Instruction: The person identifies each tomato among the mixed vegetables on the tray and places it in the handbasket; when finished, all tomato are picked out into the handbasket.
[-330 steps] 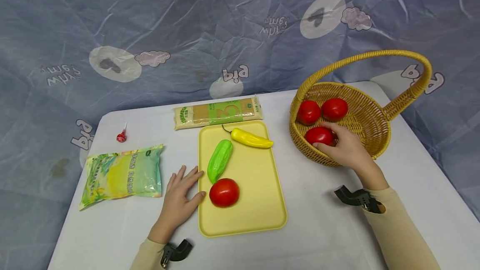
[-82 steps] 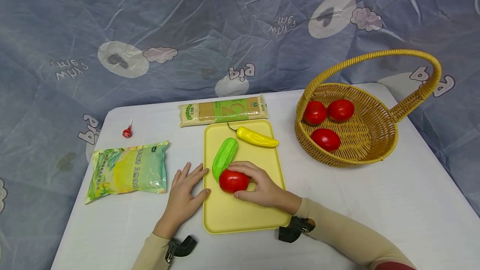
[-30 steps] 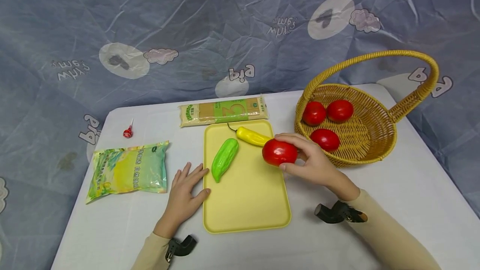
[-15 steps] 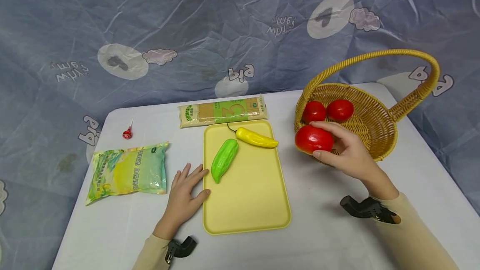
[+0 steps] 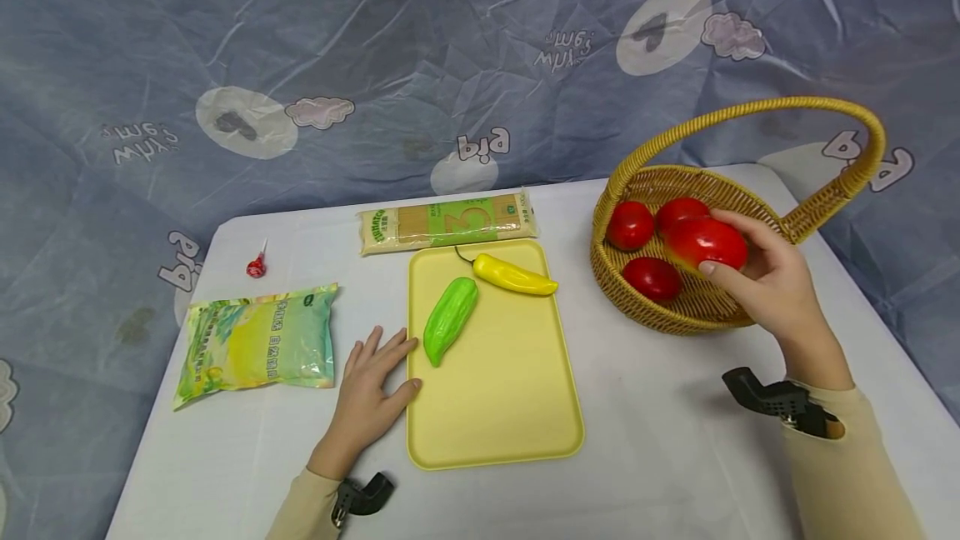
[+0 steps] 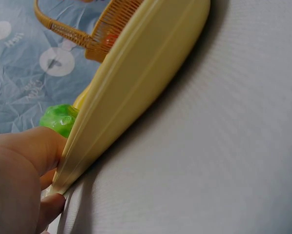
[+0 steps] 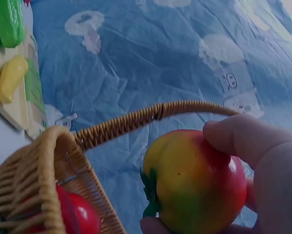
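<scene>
My right hand grips a red toy tomato above the wicker basket. The right wrist view shows this tomato with a yellow-green patch and a green calyx, held between thumb and fingers. Inside the basket lie three more red tomatoes, one of them the front tomato. My left hand lies with spread fingers, its thumb and fingertips touching the left edge of the yellow tray. On the tray are a green bumpy vegetable and a yellow chili pepper that overlaps the right rim.
A spaghetti pack lies behind the tray. To the left are a green-yellow plastic bag and a red lollipop. The basket's tall handle arches over it. A grey-blue printed cloth hangs behind the white table.
My right hand has taken the tomato off the tray and carried it right, over the basket. Earlier it was at another tomato inside the basket. My left hand stays at the tray's edge.
</scene>
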Demonstrator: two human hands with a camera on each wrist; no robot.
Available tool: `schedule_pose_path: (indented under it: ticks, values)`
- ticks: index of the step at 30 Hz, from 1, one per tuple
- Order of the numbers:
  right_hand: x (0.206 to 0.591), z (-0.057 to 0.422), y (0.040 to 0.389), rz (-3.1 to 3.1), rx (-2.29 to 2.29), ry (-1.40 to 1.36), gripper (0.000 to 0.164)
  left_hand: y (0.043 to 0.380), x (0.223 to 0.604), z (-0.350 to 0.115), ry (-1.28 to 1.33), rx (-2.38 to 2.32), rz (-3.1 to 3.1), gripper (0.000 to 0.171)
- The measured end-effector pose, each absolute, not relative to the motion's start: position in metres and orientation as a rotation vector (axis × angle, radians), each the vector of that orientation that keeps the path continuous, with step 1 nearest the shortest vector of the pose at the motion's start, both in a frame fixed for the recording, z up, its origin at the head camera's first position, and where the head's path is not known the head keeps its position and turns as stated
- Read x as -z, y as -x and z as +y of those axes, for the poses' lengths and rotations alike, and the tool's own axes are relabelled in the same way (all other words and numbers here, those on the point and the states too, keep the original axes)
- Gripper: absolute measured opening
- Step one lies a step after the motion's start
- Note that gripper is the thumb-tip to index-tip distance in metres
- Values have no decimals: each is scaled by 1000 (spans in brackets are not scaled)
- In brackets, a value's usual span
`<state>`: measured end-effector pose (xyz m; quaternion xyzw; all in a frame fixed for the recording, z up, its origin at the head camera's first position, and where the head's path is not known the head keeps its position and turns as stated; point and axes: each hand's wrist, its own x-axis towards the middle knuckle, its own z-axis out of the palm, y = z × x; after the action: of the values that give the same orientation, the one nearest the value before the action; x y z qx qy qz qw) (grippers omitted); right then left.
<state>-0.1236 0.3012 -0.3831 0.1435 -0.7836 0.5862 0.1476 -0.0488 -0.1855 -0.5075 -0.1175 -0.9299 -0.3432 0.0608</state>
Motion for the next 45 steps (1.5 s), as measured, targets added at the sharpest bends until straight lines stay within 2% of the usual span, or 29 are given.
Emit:
schedule_pose_path:
  ticks: [4, 17, 30, 45]
  values:
    - [390, 306, 126, -2364, -1508, -255, 61, 48, 509, -186, 357, 1037, -2819, 55]
    - [405, 316, 136, -2492, -1378, -31, 57, 49, 507, -186, 355, 1031, -2827, 55]
    - [410, 319, 142, -2769, -1135, 203, 66, 49, 508, -186, 354, 1027, -2819, 55]
    - [417, 313, 146, -2929, -829, 183, 66, 49, 507, -186, 350, 1023, -2832, 55]
